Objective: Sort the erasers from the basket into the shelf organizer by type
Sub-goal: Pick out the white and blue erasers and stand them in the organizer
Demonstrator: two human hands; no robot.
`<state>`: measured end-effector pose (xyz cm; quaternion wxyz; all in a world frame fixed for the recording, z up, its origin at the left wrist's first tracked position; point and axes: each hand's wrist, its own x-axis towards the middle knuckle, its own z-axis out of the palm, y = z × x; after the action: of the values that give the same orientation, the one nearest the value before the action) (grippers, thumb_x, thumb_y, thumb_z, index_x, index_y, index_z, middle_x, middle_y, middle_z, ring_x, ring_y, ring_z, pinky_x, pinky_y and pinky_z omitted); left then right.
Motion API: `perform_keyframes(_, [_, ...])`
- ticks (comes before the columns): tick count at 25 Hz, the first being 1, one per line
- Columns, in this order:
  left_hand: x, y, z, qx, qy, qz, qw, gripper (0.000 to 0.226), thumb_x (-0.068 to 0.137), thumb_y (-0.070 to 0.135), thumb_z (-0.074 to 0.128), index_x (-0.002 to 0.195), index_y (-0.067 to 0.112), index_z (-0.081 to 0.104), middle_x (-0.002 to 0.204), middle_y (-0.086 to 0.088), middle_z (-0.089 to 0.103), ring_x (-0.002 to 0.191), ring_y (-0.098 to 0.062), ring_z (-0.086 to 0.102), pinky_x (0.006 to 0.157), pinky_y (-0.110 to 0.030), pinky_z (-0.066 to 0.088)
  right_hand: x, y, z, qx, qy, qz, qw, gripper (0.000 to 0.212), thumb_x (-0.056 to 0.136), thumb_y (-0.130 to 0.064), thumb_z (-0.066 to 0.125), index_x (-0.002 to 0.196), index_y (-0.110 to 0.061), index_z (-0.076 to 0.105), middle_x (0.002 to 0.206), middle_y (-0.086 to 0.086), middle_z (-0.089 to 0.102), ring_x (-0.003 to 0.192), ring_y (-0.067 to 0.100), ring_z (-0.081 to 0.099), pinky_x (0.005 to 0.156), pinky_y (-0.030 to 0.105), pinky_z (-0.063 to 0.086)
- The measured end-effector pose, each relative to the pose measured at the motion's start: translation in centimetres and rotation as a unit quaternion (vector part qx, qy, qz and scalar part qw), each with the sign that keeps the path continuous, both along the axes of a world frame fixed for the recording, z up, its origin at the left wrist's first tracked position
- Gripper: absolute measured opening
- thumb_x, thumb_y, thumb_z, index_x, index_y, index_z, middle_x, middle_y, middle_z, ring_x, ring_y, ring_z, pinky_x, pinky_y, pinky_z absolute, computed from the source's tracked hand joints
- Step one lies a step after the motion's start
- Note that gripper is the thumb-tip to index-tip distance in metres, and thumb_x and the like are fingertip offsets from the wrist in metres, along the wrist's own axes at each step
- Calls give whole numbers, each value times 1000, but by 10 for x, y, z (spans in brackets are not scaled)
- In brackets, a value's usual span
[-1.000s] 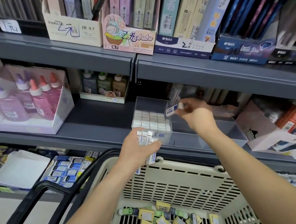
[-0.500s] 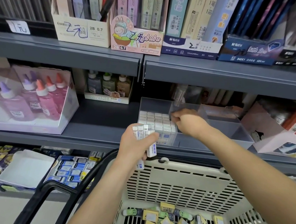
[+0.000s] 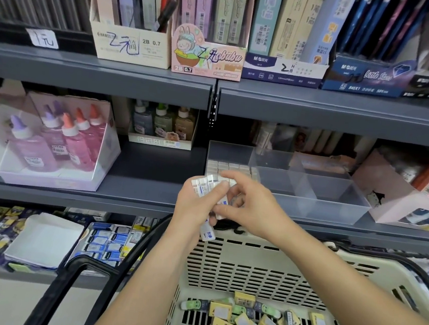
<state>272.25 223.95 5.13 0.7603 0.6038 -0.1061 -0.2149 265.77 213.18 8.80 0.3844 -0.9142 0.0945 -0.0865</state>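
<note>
My left hand (image 3: 195, 208) grips a fan of several white erasers with blue print (image 3: 206, 188) above the basket's far rim. My right hand (image 3: 251, 206) meets it from the right, with thumb and fingers pinching one eraser of that bunch. Behind the hands stands the clear shelf organizer (image 3: 310, 196) on the middle shelf. Its left compartment holds rows of white erasers (image 3: 230, 168); the other compartments look empty. The cream basket (image 3: 250, 264) below contains several yellow-boxed erasers (image 3: 221, 312) and green-and-white ones (image 3: 190, 305).
A clear box of pink and purple glue bottles (image 3: 54, 143) stands on the left of the same shelf. A pink carton (image 3: 402, 203) sits right of the organizer. Pencil-lead boxes (image 3: 206, 55) line the upper shelf. The basket's black handle (image 3: 85, 268) hangs at its left.
My right hand set its eraser into the organizer's left compartment, then drew back to the bunch in my left hand. The left hand stayed roughly where it was.
</note>
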Motion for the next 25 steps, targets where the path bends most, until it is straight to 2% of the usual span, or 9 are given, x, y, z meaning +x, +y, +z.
perform_keyframes(6, [3, 0, 3, 5, 37, 35, 999, 28, 91, 44, 53, 98, 17, 57, 72, -3, 66, 48, -7, 52, 36, -20, 35, 18, -21, 6, 41, -14, -47, 998, 12, 79, -24, 73, 73, -24, 62, 55, -7, 59, 50, 3, 53, 59, 23, 43])
perform_keyframes(8, [6, 3, 3, -2, 18, 48, 999, 23, 91, 40, 54, 98, 18, 56, 73, 0, 68, 51, -7, 56, 36, -20, 35, 34, -34, 14, 63, -40, -73, 995, 8, 81, -22, 71, 82, -16, 65, 56, -8, 62, 55, 5, 58, 57, 21, 43])
perform_keyframes(10, [10, 5, 3, -7, 7, 57, 998, 21, 91, 39, 54, 98, 20, 55, 74, 1, 70, 56, -7, 60, 36, -19, 36, 59, -45, 23, 70, -54, -110, 990, 20, 81, -19, 70, 98, -13, 62, 65, -7, 62, 65, 11, 61, 61, 22, 47])
perform_keyframes(13, [16, 8, -1, 16, -6, 73, 997, 19, 91, 40, 54, 97, 22, 56, 78, -1, 71, 57, -8, 60, 36, -20, 36, 96, -54, 31, -71, -4, -115, 991, 27, 86, -27, 61, 112, -21, 59, 95, 0, 70, 92, 18, 63, 85, 28, 50])
perform_keyframes(16, [20, 8, -6, 32, 3, 86, 996, 20, 90, 42, 55, 96, 24, 56, 80, -1, 72, 52, -5, 59, 36, -21, 37, 116, -57, 22, -149, 64, -59, 985, 29, 91, -33, 53, 117, -22, 59, 120, 0, 61, 108, 19, 56, 86, 24, 41])
perform_keyframes(19, [22, 8, -8, 34, 8, 90, 995, 22, 91, 44, 54, 97, 23, 56, 79, -1, 71, 48, -6, 56, 36, -21, 37, 126, -58, 6, -162, 118, 4, 980, 21, 95, -26, 46, 107, -20, 62, 119, 0, 59, 100, 15, 52, 81, 23, 35])
perform_keyframes(21, [22, 7, -8, 30, 9, 88, 996, 22, 91, 43, 53, 97, 22, 56, 76, 1, 71, 47, -6, 56, 36, -21, 37, 129, -60, 2, -153, 141, 35, 977, 25, 97, -21, 41, 102, -11, 64, 112, 6, 64, 93, 17, 55, 79, 25, 39])
perform_keyframes(23, [22, 7, -7, 26, 10, 86, 996, 22, 92, 43, 52, 98, 21, 56, 75, 2, 71, 49, -5, 57, 36, -21, 37, 129, -62, 0, -138, 156, 49, 977, 33, 98, -24, 39, 102, -3, 64, 106, 14, 66, 91, 22, 58, 83, 31, 45])
perform_keyframes(25, [22, 7, -7, 26, 11, 87, 996, 23, 92, 42, 52, 99, 21, 56, 76, 1, 71, 51, -4, 58, 36, -20, 37, 126, -61, 2, -128, 158, 51, 978, 32, 99, -25, 38, 108, -9, 63, 111, 8, 65, 96, 18, 57, 88, 30, 43])
